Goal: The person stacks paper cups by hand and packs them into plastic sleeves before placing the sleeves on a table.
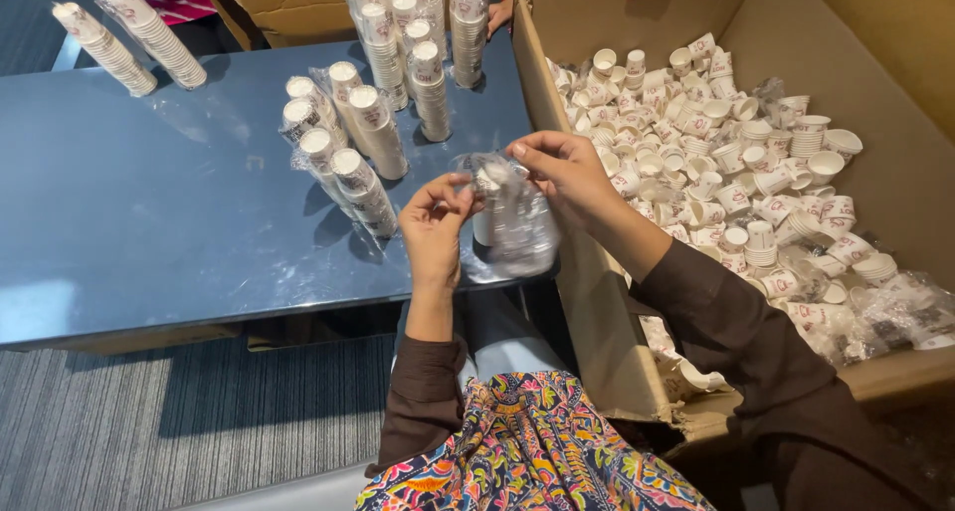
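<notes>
Left hand: the left hand (434, 224) is pinching the left edge of a clear plastic sleeve (512, 227), thumb and fingers (450, 191) pressed together on the film.
Right hand: the right hand (567, 171) is gripping the top of the same sleeve from the right, fingers curled and closed on the crinkled plastic.
Sleeve: thin, glossy and wrinkled, it is hanging between the two hands, just over the near edge of the table (149, 212); a short stack of small paper cups (484, 207) is sitting inside it, white with a reddish print, though the film is blurring their outline.
Table: smooth, dark blue-grey and reflective, it is lying to the left of and beyond the fingers.
Wrapped stacks: tall cylinders of nested cups in clear film (353, 148) are lying and standing on the table just left of the left hand, with more (418, 43) further beyond.
Cardboard box: a large brown corrugated box (557, 33) is standing right of the right hand, its wall touching that forearm.
Loose cups: small tapered paper cups (716, 163) are lying jumbled inside the box, some nested, some tipped over.
Sleeves: dark brown cloth is covering both forearms.
Floor: grey ribbed carpet (149, 431) is showing below the left hand.
</notes>
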